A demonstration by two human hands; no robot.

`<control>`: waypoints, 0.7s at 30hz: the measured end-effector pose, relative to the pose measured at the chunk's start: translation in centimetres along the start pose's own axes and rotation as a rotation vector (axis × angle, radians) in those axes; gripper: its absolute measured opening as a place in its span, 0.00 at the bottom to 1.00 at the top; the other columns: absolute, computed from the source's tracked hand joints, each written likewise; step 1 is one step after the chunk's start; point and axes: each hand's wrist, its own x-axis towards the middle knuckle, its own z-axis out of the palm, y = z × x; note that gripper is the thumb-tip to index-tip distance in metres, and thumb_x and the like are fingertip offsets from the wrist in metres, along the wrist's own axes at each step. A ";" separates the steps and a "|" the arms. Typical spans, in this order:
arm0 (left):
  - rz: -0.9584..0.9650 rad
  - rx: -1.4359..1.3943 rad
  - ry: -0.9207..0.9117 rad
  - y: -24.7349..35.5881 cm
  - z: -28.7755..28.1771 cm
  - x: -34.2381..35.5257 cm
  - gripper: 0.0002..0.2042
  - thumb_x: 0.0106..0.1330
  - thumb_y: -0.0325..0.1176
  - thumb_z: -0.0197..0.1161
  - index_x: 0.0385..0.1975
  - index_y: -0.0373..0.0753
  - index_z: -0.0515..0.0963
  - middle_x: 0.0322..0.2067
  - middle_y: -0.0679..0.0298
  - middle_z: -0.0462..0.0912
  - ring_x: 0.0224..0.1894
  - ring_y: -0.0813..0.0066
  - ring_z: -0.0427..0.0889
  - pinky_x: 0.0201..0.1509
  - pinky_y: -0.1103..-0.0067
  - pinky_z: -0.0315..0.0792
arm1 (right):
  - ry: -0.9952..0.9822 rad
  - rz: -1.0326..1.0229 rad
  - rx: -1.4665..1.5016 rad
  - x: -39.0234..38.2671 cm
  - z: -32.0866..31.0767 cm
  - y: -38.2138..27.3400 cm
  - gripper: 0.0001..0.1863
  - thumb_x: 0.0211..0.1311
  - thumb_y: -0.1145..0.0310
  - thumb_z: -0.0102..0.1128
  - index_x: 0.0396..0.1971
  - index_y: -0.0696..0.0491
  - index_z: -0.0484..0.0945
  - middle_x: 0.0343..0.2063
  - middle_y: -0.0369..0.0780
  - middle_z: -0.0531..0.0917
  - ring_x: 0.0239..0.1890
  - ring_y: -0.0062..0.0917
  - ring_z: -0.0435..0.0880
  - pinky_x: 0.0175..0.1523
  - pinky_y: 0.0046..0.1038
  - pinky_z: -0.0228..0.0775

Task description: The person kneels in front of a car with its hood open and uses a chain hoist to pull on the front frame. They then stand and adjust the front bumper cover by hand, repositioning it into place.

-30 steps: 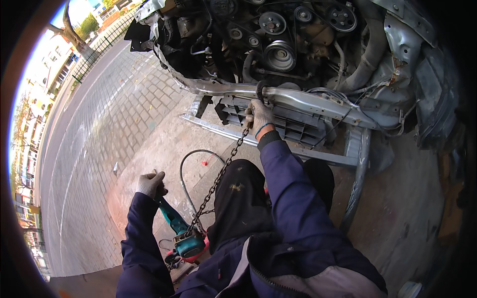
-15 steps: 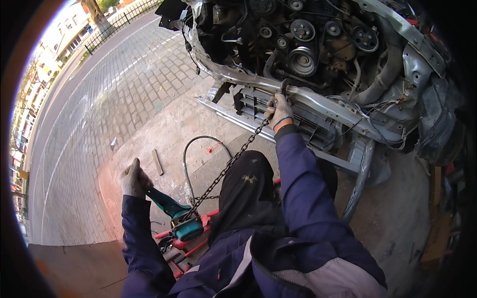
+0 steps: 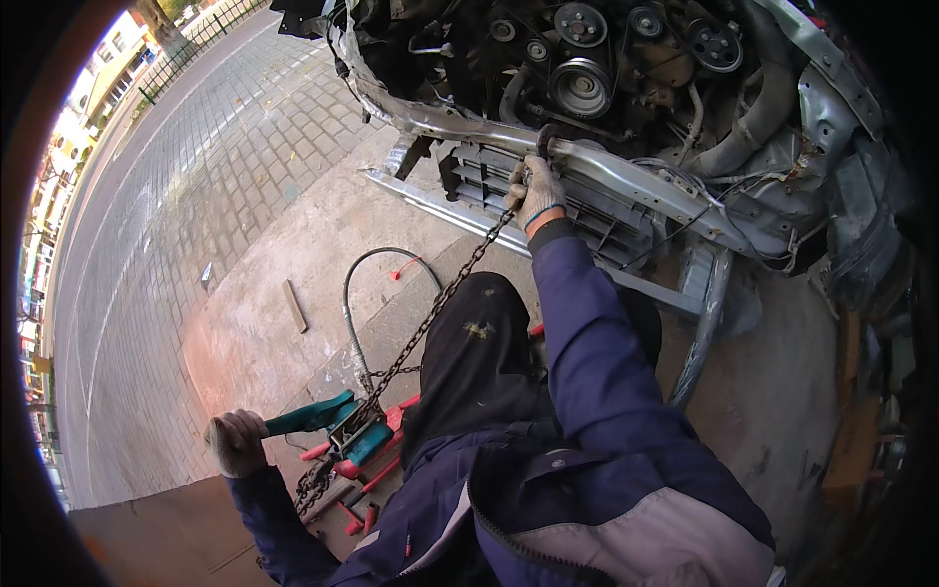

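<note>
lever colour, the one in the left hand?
Teal; the lever in the left hand shows best in the head view.

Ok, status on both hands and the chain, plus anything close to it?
Left hand gripping green lever. Right hand closed at upper end of chain, by dark hook at front bar. Knee close beside chain.

Hoist [image 3: 368, 443] left of knee [image 3: 477, 338], engine [image 3: 581, 90] behind bumper beam [image 3: 618, 176]
</note>
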 end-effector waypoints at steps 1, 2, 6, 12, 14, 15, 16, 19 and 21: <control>-0.054 -0.001 0.078 -0.3 -0.4 0.5 0.27 0.84 0.46 0.49 0.16 0.46 0.64 0.12 0.68 0.63 0.14 0.73 0.64 0.21 0.72 0.68 | 0.004 0.007 -0.002 0.0 0.0 -0.1 0.11 0.70 0.58 0.60 0.33 0.49 0.77 0.25 0.35 0.78 0.16 0.19 0.68 0.24 0.28 0.59; -0.097 -0.012 0.125 -0.5 -0.9 1.0 0.27 0.84 0.47 0.48 0.16 0.46 0.64 0.12 0.69 0.62 0.13 0.74 0.63 0.21 0.73 0.68 | -0.001 0.034 -0.001 0.0 0.0 0.1 0.11 0.71 0.57 0.60 0.33 0.48 0.77 0.26 0.34 0.79 0.16 0.19 0.68 0.25 0.28 0.59; -0.223 -0.056 0.171 -1.3 -1.8 2.9 0.27 0.85 0.48 0.47 0.17 0.46 0.65 0.11 0.68 0.63 0.12 0.74 0.61 0.21 0.73 0.67 | 0.044 0.024 0.009 0.4 -0.1 0.6 0.13 0.72 0.55 0.61 0.32 0.49 0.78 0.26 0.34 0.80 0.16 0.18 0.69 0.23 0.26 0.60; -0.305 0.092 0.253 -1.1 -1.3 3.2 0.27 0.83 0.49 0.51 0.17 0.45 0.68 0.11 0.67 0.67 0.12 0.71 0.66 0.24 0.69 0.72 | -0.016 0.059 0.077 1.2 -0.7 1.0 0.13 0.71 0.56 0.62 0.33 0.50 0.76 0.24 0.34 0.76 0.16 0.18 0.68 0.24 0.24 0.60; -0.383 0.276 0.298 -0.5 -0.5 3.9 0.27 0.81 0.50 0.55 0.16 0.44 0.70 0.11 0.65 0.70 0.13 0.69 0.71 0.27 0.67 0.76 | -0.015 0.074 0.080 1.2 -0.7 1.0 0.14 0.71 0.55 0.63 0.33 0.50 0.77 0.24 0.34 0.76 0.16 0.18 0.68 0.24 0.24 0.59; -0.434 0.394 0.360 -0.1 0.1 4.0 0.26 0.78 0.51 0.60 0.17 0.41 0.73 0.11 0.63 0.73 0.16 0.66 0.78 0.34 0.63 0.82 | -0.025 0.089 0.083 1.1 -0.7 0.9 0.14 0.71 0.54 0.63 0.33 0.50 0.77 0.23 0.33 0.76 0.16 0.18 0.68 0.23 0.25 0.59; -0.509 0.448 0.346 0.4 0.6 4.6 0.26 0.78 0.50 0.60 0.18 0.40 0.75 0.12 0.63 0.73 0.19 0.64 0.82 0.39 0.60 0.84 | -0.009 0.076 0.081 1.0 -0.6 0.8 0.15 0.71 0.53 0.63 0.34 0.50 0.77 0.22 0.33 0.76 0.15 0.18 0.68 0.23 0.25 0.59; -0.646 0.594 0.296 1.5 3.0 5.7 0.21 0.76 0.44 0.62 0.24 0.33 0.80 0.19 0.57 0.82 0.25 0.63 0.87 0.42 0.64 0.85 | -0.029 0.038 0.031 0.7 -0.5 0.7 0.15 0.71 0.53 0.62 0.33 0.50 0.76 0.21 0.33 0.76 0.15 0.19 0.68 0.23 0.25 0.60; -0.731 0.722 0.226 2.0 4.5 6.3 0.18 0.76 0.39 0.64 0.29 0.28 0.83 0.23 0.54 0.86 0.29 0.63 0.89 0.43 0.68 0.85 | -0.022 0.041 0.026 0.6 -0.4 0.6 0.15 0.72 0.53 0.61 0.34 0.50 0.76 0.22 0.33 0.77 0.15 0.18 0.68 0.22 0.26 0.60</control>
